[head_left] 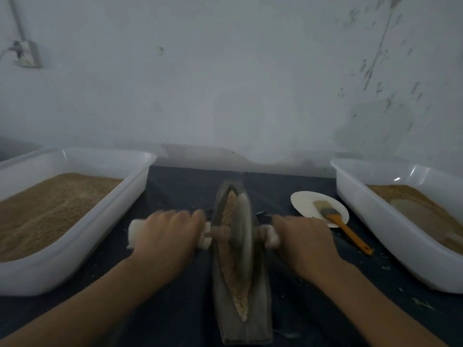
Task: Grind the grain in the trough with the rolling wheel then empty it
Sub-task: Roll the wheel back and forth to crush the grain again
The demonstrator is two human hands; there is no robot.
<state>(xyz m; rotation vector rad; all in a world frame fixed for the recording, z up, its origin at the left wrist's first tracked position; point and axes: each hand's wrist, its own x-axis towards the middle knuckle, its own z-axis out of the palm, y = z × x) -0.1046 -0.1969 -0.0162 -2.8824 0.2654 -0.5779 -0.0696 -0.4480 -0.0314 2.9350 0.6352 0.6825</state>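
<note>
Both hands, left hand point(166, 234) and right hand point(302, 237), are gripping the wheel point(241, 226) handles tight; I'd be keeping it centred in the trough point(240, 321) over the grain point(229, 209).

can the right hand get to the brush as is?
Probably yes, once it lets go. The right hand grips the wheel axle; the brush lies just beyond it on the plate, handle pointing back toward the hand, nothing between.

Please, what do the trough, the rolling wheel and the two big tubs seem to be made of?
Trough: probably cast metal or stone; dull grey, matte, thick-walled.
Rolling wheel: likely the same heavy grey material, blurred here; its axle looks like brown wood.
Left tub and right tub: white plastic, slightly translucent, with glossy highlights on the rims.
</note>
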